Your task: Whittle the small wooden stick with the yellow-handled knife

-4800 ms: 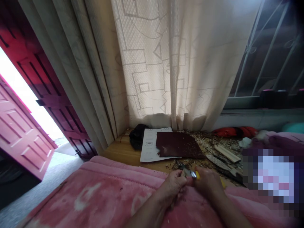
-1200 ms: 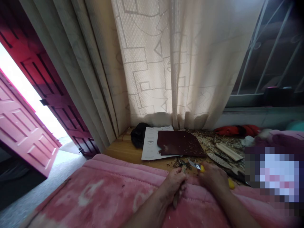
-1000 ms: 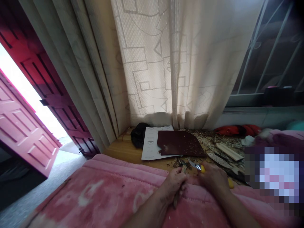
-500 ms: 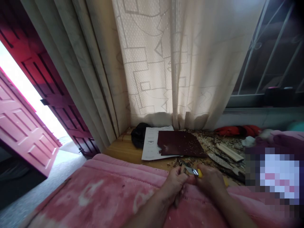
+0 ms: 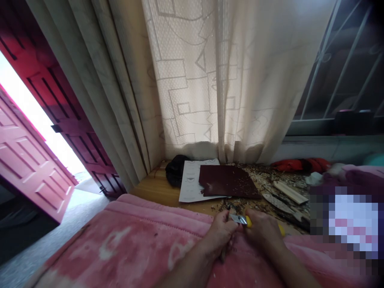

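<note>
Apparently mid-whittling, low and right of centre in the frame: a slim wooden stick (image 5: pixel 223 255) gripped in the curled left hand (image 5: pixel 220 236), its lower end poking out below the fist. Right hand (image 5: pixel 262 232) closed around the yellow handle of a carving knife (image 5: pixel 248 221), the steel blade angled in toward the left hand's grip, exact contact hidden. Both forearms low over a pink quilted blanket (image 5: pixel 120 240). Wood shavings (image 5: pixel 264 180) strewn across the desk (image 5: pixel 156 192) beyond. Next stroke calling for a short, controlled push, with the blade kept clear of the left thumb.
</note>
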Demonstrator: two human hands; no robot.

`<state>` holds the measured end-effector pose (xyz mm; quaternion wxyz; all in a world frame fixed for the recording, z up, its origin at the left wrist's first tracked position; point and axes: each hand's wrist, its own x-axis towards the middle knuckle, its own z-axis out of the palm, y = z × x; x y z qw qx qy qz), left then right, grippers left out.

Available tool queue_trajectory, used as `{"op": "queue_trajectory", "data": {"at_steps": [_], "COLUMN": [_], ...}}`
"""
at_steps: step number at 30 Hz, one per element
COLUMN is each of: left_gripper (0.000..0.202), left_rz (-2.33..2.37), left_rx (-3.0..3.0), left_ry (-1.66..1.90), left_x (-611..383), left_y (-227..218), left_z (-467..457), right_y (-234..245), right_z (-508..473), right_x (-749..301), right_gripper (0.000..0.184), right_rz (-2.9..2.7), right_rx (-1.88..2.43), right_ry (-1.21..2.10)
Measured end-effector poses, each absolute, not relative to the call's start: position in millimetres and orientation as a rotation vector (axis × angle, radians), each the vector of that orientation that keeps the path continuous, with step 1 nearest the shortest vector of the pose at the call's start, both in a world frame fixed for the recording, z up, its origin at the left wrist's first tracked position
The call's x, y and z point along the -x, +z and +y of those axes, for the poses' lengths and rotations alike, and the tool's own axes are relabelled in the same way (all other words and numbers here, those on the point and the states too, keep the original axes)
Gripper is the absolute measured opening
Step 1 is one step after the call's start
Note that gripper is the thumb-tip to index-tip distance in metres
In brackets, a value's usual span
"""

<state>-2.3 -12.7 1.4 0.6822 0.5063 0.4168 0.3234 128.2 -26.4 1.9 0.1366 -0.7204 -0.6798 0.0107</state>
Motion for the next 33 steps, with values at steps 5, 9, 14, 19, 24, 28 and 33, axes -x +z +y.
{"op": "queue_trajectory", "data": {"at_steps": [5,9,14,19,24,28,33], "left_gripper": [0.012,0.011,0.009,0.009,0.011,0.013,0.016], "left_rz": [0.943,0.938,0.927,0.941,0.981,0.975,0.956], "left_rx": [-1.129,-1.129,-1.119,-1.085,-1.063,-1.069,-1.055], "left_ry": [0.726,0.743,0.777,0.76,0.743,0.701,0.637], "left_x": [1,2,3,2,0,1,3], "left_y": [0,-3,-1,3,4,6,7], "left_z": [-12,-12,-13,-13,-13,-14,-13], "right_y": [4,6,7,6,6,6,6], "right_z": [-27,-28,-27,-27,-28,-29,-29], "right_x": [-127,-127,-127,-127,-128,-129,-128], "right_gripper": [0.015,0.014,0.017,0.018,0.021,0.027,0.028], "right_rz": [-1.985,-1.983,-1.992,-1.991,-2.007,-2.009,-2.012], "right_rx": [2.106,2.137,2.158,2.202,2.169,2.156,2.159], "right_ry": [0.052,0.059,0.073,0.078,0.065,0.044,0.051]}}
